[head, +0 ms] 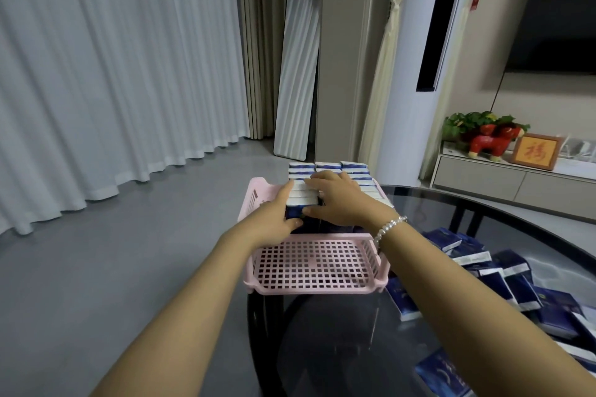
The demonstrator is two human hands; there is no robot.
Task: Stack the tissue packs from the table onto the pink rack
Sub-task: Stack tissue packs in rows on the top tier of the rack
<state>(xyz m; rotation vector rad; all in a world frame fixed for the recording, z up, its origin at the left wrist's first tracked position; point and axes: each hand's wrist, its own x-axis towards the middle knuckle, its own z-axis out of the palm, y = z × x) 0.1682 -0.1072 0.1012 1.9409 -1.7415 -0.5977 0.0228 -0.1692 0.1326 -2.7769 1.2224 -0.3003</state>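
Observation:
A pink perforated rack (309, 267) stands on the left edge of a round dark glass table (483, 203). Rows of blue-and-white tissue packs (325, 166) stand side by side in the rack's far half; its near half is bare mesh. My left hand (274, 219) presses flat against the left side of the nearest row of packs (303, 200), thumb at its front. My right hand (338, 200), with a bead bracelet on the wrist, lies over the top of the same row, thumb on its front face. Loose tissue packs (503, 277) lie scattered on the table to the right.
The table edge curves just below and left of the rack, with grey floor (129, 251) beyond it. A tall mirror (298, 68) leans on the wall behind. A low cabinet (516, 180) with a red figurine and a framed picture stands at the right.

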